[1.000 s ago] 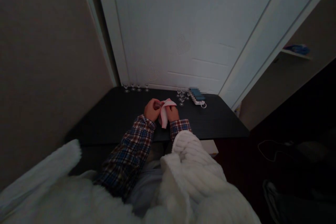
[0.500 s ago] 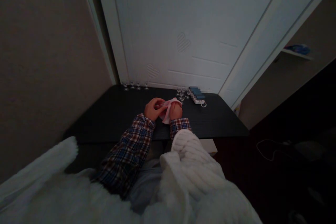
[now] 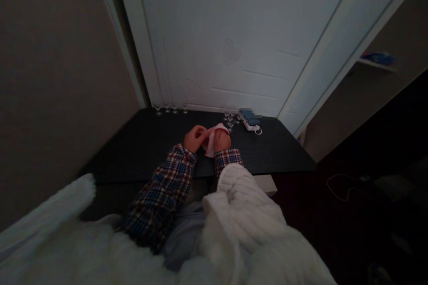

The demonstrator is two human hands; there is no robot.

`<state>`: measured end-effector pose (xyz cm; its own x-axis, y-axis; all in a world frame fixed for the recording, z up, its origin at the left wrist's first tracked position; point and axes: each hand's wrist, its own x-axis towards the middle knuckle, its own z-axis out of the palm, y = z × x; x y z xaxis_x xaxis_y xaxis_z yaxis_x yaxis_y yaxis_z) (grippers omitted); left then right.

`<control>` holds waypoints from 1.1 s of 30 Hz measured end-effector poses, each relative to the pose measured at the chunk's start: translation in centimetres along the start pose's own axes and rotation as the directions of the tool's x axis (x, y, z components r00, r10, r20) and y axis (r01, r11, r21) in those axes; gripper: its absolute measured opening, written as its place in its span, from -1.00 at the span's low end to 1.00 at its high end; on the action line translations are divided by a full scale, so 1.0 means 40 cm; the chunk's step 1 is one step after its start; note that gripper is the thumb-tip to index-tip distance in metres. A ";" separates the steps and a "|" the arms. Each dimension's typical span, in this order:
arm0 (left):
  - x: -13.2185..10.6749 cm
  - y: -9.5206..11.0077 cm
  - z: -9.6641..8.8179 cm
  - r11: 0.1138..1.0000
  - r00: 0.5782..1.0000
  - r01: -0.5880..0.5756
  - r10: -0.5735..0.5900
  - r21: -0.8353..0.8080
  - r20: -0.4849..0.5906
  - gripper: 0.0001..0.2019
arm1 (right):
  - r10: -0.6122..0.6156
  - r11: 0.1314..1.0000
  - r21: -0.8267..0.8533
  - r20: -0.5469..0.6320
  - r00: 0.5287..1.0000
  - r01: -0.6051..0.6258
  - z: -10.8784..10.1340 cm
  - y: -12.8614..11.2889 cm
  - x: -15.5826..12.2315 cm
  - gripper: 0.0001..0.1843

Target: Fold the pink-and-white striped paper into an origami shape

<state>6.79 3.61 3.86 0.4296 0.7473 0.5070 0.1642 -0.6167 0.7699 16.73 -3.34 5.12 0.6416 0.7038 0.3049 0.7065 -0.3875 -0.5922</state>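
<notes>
both hands meet at the frame's centre over the dark table (image 3: 140,151). the left hand (image 3: 194,139) and right hand (image 3: 222,140) each pinch a pink cloth (image 3: 211,142) held between them. small glasses (image 3: 230,119) stand just behind.

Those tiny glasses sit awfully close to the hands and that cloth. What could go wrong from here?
1. The right hand holds the pink cloth right beside a cluster of small stemmed glasses; a swing of cloth or wrist could tip them.
2. The scene is very dim, so clear glasses are hard to see on the dark table.
3. The bulky white fleece at the table's near edge might drag things.
</notes>
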 end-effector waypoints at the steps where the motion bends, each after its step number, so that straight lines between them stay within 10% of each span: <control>1: 0.001 -0.004 0.005 1.000 1.000 -0.015 0.015 -0.023 0.019 -0.61 | 0.028 1.000 0.005 -0.006 1.000 -0.028 -0.001 0.001 0.001 -0.52; 33: 0.021 -0.020 0.000 0.941 0.998 -0.034 0.011 -0.337 -0.070 -0.68 | -0.031 1.000 0.001 0.051 0.998 0.031 -0.022 -0.018 -0.020 -0.54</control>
<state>7.03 4.71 3.66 0.3684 0.7560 0.5411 -0.1597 -0.5219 0.8379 15.98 -4.15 5.94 0.6031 0.7452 0.2845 0.7259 -0.3647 -0.5832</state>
